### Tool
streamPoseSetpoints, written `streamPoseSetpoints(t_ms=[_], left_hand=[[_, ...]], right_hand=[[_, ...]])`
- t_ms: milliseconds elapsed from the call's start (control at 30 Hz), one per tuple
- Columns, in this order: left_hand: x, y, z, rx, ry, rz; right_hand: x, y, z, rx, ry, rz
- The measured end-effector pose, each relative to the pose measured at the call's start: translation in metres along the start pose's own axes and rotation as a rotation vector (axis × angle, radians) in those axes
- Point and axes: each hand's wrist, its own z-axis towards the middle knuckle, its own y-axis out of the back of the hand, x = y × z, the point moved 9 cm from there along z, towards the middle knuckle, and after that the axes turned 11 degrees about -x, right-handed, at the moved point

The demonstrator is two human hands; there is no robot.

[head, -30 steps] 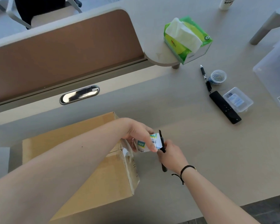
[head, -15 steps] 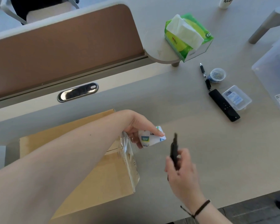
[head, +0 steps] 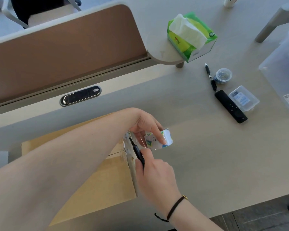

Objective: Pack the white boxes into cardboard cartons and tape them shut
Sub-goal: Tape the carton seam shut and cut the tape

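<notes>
while the right hand [head: 154,174] sits nearest w/ its grip closed round a slim black cutter [head: 138,153], blade angled up toward the tape strip, the wrist is bent inward over the carton [head: 93,185] edge. the carton lies on the desk [head: 207,164] under the left forearm, flaps down, clear tape along its right end. just beyond, the left hand [head: 144,126] pinches the tape roll [head: 158,140], fingers curled over the top, held just off the carton corner. likely light, stiff cardboard but dents at edges; tape is thin, sticky, prone to curl, so best held taut near the cut. no white boxes visible; presumably inside. farther back: remote [head: 230,106], pen [head: 209,75], tissue box [head: 191,36].
</notes>
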Motion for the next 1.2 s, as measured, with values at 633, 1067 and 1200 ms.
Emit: streamPoseSetpoints(t_ms=[633,1067,1200], left_hand=[[0.009,0.003,0.006,-0.080,-0.018,0.021],[-0.030,0.002,0.008,-0.119,-0.181,-0.268],[-0.028,0.008,0.001,-0.161,-0.198,-0.329]], right_hand=[[0.013,0.004,0.008,0.219,-0.056,-0.166],[-0.045,-0.018,-0.061,0.332,-0.198,-0.167],[-0.069,-0.033,-0.039,0.228,-0.213,-0.149]])
